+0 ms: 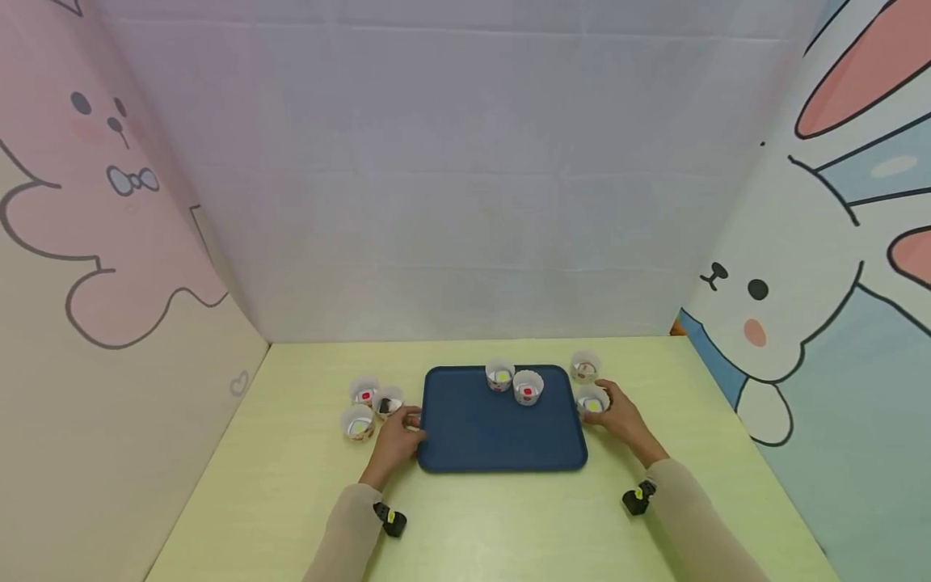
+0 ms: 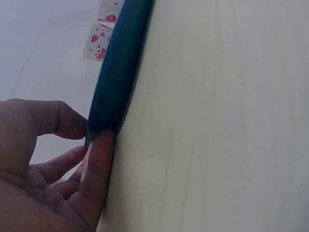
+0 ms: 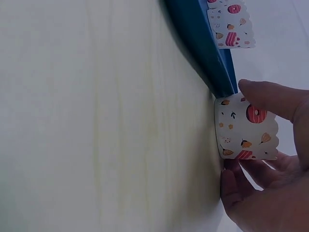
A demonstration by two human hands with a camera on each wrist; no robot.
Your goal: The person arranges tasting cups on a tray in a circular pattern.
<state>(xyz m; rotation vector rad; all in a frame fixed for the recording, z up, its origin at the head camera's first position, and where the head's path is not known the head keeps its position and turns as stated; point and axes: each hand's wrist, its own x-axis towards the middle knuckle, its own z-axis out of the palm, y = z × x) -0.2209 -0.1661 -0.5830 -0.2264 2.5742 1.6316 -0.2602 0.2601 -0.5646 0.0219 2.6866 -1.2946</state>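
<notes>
A dark blue tray lies on the table, with two patterned paper baking cups, one with a yellow-marked item inside and one with a red-marked item, near its back edge. At the tray's left edge my left hand holds the rim between thumb and fingers, as the left wrist view shows. My right hand grips another paper cup, printed with doughnuts and cakes, thumb on one side and fingers on the other. That cup stands upright on the table against the tray's right side.
Three more paper cups cluster left of the tray, close to my left hand; one holds something dark. Behind the gripped cup stands another cup. A white back wall and printed side panels enclose the pale yellow table.
</notes>
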